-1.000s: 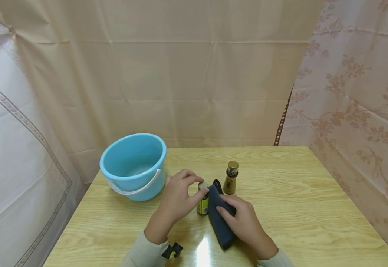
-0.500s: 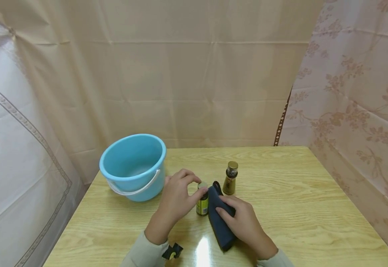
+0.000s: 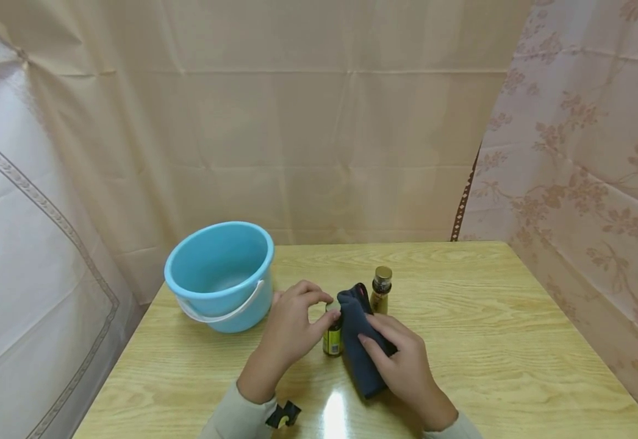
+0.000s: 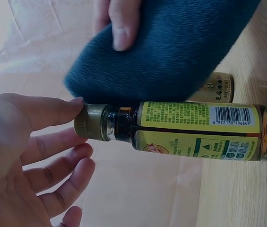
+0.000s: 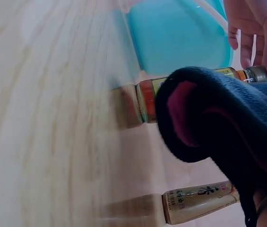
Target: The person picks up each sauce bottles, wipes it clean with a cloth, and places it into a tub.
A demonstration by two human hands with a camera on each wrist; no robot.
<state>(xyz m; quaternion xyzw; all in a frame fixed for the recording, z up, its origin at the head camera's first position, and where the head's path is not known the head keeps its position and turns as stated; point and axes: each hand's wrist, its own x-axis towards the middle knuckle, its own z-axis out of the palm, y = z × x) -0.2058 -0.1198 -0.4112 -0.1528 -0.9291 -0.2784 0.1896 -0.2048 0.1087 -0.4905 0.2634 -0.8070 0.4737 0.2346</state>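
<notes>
A small bottle (image 3: 332, 339) with a yellow-green label stands upright on the wooden table (image 3: 489, 317). My left hand (image 3: 324, 308) pinches its cap (image 4: 93, 122) from above; my thumb (image 4: 53, 111) lies against the cap. My right hand (image 3: 376, 342) grips a folded dark blue cloth (image 3: 356, 341) and presses its upper end against the bottle's right side. In the right wrist view the cloth (image 5: 218, 127) shows a pink inner fold and covers part of the bottle (image 5: 147, 99).
A second small bottle (image 3: 380, 292) with a gold cap stands just behind the cloth. A light blue bucket (image 3: 220, 274) with a white handle sits at the table's back left corner. Draped curtains close in the back and both sides.
The right hand has pushed the cloth's upper end up and to the left, against the bottle's neck. The left hand keeps its hold on the cap.
</notes>
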